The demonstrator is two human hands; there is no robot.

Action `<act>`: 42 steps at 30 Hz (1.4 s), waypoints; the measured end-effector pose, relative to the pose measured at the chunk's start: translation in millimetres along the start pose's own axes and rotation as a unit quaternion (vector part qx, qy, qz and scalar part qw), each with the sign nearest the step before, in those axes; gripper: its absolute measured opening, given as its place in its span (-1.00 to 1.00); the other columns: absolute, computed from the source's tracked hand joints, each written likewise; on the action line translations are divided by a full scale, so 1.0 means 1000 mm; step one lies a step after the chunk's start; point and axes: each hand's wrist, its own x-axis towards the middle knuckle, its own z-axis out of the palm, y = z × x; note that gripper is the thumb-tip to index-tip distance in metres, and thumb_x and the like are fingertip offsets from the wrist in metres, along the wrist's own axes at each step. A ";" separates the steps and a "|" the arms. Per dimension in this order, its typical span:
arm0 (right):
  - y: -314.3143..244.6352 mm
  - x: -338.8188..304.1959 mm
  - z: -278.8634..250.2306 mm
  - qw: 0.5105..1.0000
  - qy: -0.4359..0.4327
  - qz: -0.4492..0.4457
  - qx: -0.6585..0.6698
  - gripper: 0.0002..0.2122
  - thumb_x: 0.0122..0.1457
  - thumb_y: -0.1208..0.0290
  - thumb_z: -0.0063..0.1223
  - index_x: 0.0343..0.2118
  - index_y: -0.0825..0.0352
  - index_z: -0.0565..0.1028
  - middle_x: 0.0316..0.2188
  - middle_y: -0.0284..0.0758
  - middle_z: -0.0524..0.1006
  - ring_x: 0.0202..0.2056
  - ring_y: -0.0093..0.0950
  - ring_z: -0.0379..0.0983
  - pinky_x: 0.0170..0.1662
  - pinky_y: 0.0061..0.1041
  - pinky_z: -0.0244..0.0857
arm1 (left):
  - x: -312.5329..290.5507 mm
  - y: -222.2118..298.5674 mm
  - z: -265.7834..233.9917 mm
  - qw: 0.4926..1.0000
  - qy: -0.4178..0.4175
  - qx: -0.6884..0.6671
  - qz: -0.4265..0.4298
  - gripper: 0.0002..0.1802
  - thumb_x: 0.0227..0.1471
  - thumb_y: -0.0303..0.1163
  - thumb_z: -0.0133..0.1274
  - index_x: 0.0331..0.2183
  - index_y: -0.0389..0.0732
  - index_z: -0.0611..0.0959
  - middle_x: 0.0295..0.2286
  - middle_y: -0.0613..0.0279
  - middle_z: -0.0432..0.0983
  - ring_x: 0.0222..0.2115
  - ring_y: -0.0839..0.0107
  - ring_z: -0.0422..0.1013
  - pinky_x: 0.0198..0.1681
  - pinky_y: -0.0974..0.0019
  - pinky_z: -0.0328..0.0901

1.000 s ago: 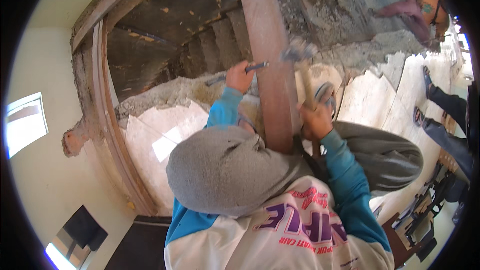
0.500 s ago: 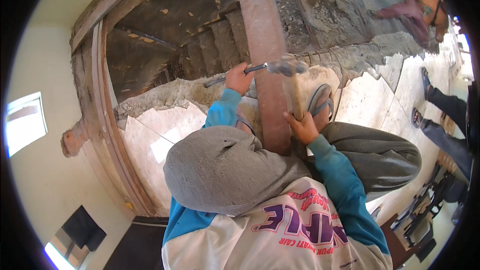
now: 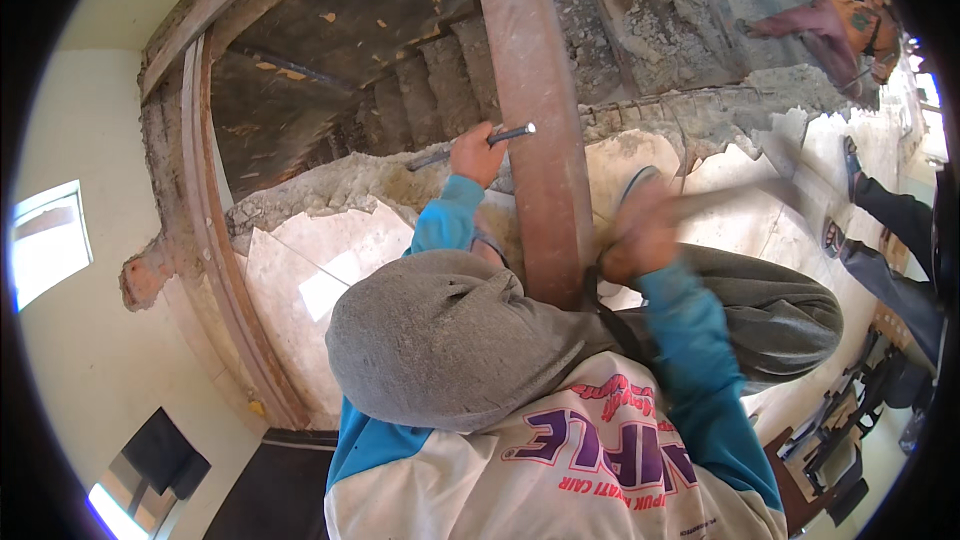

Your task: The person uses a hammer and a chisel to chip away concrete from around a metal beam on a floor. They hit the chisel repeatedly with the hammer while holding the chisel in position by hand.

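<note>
swung clear of the reddish beam [image 3: 541,140], the blurred hammer [image 3: 732,199] now extends to its right in the closed right hand [image 3: 641,232], while the left hand [image 3: 476,154], left of the beam, grips a metal rod [image 3: 516,133].

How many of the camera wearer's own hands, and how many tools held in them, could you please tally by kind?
Hands: 2 (left hand, right hand)
Metal rod, in the left hand: 1
Hammer, motion-blurred, in the right hand: 1
Total: 4
</note>
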 end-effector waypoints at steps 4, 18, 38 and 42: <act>0.013 -0.022 0.029 0.925 -0.257 0.028 -0.277 -0.78 0.13 0.29 0.07 -0.44 0.37 0.46 -0.58 -0.49 0.36 -0.52 -0.67 0.20 -0.52 -0.55 0.15 | 0.011 -0.010 -0.005 1.000 -0.012 0.013 -0.001 -0.69 -0.16 -0.22 0.13 -0.62 -0.24 0.43 -0.62 -0.10 0.37 -0.52 -0.15 0.29 -0.52 -0.03 0.17; -0.056 -0.015 0.037 0.998 -0.048 -0.001 0.028 -0.77 0.22 0.31 -0.10 -0.56 0.25 0.37 -0.73 -0.54 0.23 -0.66 -0.68 0.16 -0.57 -0.67 0.13 | -0.003 -0.011 0.006 1.000 0.012 -0.011 0.007 -0.72 -0.21 -0.26 0.18 -0.60 -0.21 0.44 -0.65 -0.01 0.38 -0.56 -0.05 0.33 -0.53 0.02 0.21; -0.052 -0.029 0.027 0.928 -0.290 0.094 -0.215 -0.81 0.15 0.28 0.03 -0.48 0.23 0.33 -0.79 -0.53 0.18 -0.84 -0.66 0.09 -0.78 -0.64 -0.01 | -0.008 -0.013 -0.005 0.998 -0.067 -0.010 0.008 -0.66 -0.21 -0.21 0.21 -0.62 -0.22 0.44 -0.69 0.05 0.36 -0.61 0.06 0.33 -0.55 0.10 0.21; -0.085 -0.041 0.050 0.877 -0.299 0.333 -0.175 -0.81 0.14 0.29 0.04 -0.46 0.26 0.32 -0.78 -0.52 0.18 -0.85 -0.66 0.07 -0.80 -0.62 -0.02 | -0.014 -0.018 -0.005 0.993 -0.106 -0.041 0.032 -0.58 -0.22 -0.15 0.24 -0.64 -0.24 0.41 -0.70 0.06 0.35 -0.63 0.09 0.32 -0.56 0.13 0.21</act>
